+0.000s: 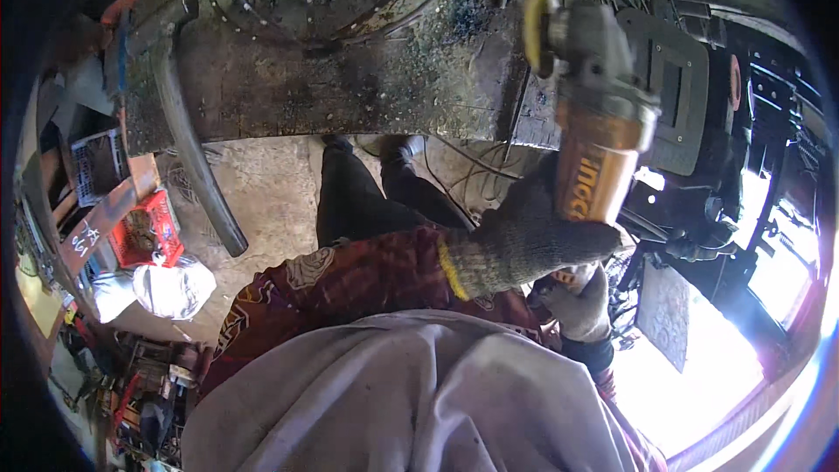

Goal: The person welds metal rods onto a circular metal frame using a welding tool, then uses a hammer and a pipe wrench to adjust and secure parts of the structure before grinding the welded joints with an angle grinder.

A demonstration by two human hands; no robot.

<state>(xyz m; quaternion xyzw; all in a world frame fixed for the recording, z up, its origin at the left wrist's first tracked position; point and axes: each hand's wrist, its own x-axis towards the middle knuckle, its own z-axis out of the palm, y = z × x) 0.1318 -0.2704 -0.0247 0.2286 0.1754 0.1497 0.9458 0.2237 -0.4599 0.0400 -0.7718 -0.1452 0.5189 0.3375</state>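
Observation:
An angle grinder with an orange-brown body and grey metal head is held up to the right of my body. Its yellowish disc points away from me, above the right part of the workbench, and appears clear of the surface. My left hand, in a grey knit glove with a yellow cuff edge, is closed on the grinder's body from the left. Behind it my right hand, also gloved, is closed around the tool's rear end. The left hand and the tool hide part of the right hand's fingers.
A dark, worn workbench spans the far side, with a curved metal piece lying on it. A bent metal tube juts off its left edge. On the left stands a red crate. Cables run along the floor.

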